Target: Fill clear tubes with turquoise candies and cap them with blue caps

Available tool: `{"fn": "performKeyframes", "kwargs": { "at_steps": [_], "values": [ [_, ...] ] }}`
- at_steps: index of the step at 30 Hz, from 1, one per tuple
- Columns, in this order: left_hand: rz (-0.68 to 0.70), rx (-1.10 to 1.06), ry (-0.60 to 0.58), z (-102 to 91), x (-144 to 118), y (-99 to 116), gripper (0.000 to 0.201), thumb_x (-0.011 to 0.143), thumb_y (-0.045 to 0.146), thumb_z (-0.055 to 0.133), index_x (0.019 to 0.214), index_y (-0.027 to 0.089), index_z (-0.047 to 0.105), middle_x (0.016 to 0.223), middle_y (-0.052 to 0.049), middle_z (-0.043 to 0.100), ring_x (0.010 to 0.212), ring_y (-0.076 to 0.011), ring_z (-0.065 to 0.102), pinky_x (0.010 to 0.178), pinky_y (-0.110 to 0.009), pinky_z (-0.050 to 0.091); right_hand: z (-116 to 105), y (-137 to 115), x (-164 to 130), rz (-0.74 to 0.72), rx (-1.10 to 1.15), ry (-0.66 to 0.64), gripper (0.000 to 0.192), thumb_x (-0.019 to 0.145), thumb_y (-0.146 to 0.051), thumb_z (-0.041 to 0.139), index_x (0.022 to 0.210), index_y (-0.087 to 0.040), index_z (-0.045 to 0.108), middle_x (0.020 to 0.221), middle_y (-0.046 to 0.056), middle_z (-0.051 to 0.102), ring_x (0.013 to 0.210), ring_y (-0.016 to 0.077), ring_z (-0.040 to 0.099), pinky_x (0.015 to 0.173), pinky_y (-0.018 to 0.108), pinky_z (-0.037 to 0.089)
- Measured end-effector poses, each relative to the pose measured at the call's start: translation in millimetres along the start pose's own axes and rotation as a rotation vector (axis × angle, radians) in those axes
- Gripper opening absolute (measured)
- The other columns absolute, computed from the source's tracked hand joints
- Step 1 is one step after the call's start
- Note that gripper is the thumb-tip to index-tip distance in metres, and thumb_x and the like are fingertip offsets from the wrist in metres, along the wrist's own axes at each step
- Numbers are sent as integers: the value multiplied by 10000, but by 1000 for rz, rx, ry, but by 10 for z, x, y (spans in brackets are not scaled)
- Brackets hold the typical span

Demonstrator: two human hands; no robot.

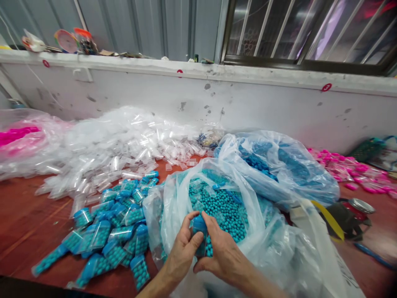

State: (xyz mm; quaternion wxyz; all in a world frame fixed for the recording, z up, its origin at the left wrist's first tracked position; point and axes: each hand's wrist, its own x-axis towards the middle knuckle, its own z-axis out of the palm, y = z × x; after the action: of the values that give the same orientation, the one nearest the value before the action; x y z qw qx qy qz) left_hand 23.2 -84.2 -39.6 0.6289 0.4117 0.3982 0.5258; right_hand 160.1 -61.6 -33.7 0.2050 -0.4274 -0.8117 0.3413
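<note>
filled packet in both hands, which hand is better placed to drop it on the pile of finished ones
Left, probably. The left hand is on the small packet on the side facing the filled packets; the right hand would have to cross over.

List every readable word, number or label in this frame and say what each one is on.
"3": red mark in a red circle on the white wall ledge, at right; the reading is likely, not certain.
Two smaller red marks on the same ledge: too small to read.
Dark print on the clear plastic bag edge, lower right: blurred, unreadable.
No text on the small blue-bead packet held in both hands.
</note>
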Motion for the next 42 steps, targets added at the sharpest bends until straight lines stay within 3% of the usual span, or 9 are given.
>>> {"fn": "performKeyframes", "kwargs": {
  "at_steps": [5, 12, 17, 21, 24, 28, 36, 39, 42],
  "values": [
    [-28, -80, 14, 41, -29, 42, 592, 720, 412, 623, 1194, 213, 329, 871, -26, 587, 785, -144, 544, 733, -260, 420, -8, -48, -34, 33, 40, 8, 963, 557, -263, 730, 1362, -177, 209, 1218, 121, 487, 1049, 257, 520, 866, 378, 427],
    [-43, -98, 50, 127, -106, 52, 432, 719, 402, 620, 1036, 209, 400, 734, 19, 556, 628, -95, 519, 591, -197, 401, -6, -178, -65, -150, -15, 172, 652, 577, -206, 598, 1186, -157, 372, 931, 77, 599, 724, 200, 605, 626, 306, 493],
    [-22, -21, 134, 127, -91, -53, 367, 746, 397, 577, 1003, 208, 396, 665, 41, 522, 612, -100, 517, 565, -193, 396, 255, -32, -83, -282, -103, 383, 692, 562, -185, 580, 1208, -140, 336, 1024, 136, 573, 874, 264, 592, 709, 353, 499],
    [17, 64, 89, 64, -43, -76, 318, 781, 358, 531, 1018, 210, 380, 716, 37, 539, 650, -93, 526, 622, -199, 428, 306, 55, -98, -170, 2, 301, 716, 635, -182, 592, 1283, -158, 289, 1145, 146, 518, 915, 239, 574, 737, 346, 491],
    [-5, 72, 41, 45, -23, -42, 345, 774, 347, 535, 1039, 207, 364, 714, 41, 535, 596, -84, 515, 558, -193, 436, 186, 33, -102, -85, 153, 157, 632, 698, -163, 554, 1283, -201, 316, 1037, 71, 576, 735, 153, 586, 670, 290, 488],
    [-62, 37, -4, 67, -13, -36, 340, 753, 392, 544, 979, 192, 387, 646, 51, 492, 474, -75, 459, 394, -173, 378, 46, -41, -93, 22, 248, 136, 580, 699, -115, 525, 1250, -195, 360, 817, -2, 606, 661, 130, 565, 659, 270, 473],
    [7, 101, -22, 64, -32, -110, 281, 784, 411, 521, 935, 179, 474, 738, 10, 518, 595, -100, 509, 503, -204, 432, -138, -85, -128, -19, 300, 127, 372, 794, -178, 496, 1164, -202, 480, 893, 18, 581, 688, 122, 546, 670, 258, 471],
    [78, 176, -104, 231, 24, -74, 222, 778, 360, 550, 905, 179, 537, 816, -14, 565, 769, -139, 532, 699, -242, 441, -354, -36, -333, -99, 190, 248, 326, 801, -183, 513, 1125, -218, 506, 927, 21, 580, 774, 136, 543, 724, 262, 461],
    [102, 285, -273, 640, 179, -35, 222, 776, 323, 550, 951, 189, 581, 880, -30, 600, 829, -171, 533, 755, -265, 420, -692, 50, -685, -97, 46, 337, 336, 814, -188, 518, 1146, -232, 501, 980, 25, 585, 888, 151, 543, 797, 273, 443]
  ]
}}
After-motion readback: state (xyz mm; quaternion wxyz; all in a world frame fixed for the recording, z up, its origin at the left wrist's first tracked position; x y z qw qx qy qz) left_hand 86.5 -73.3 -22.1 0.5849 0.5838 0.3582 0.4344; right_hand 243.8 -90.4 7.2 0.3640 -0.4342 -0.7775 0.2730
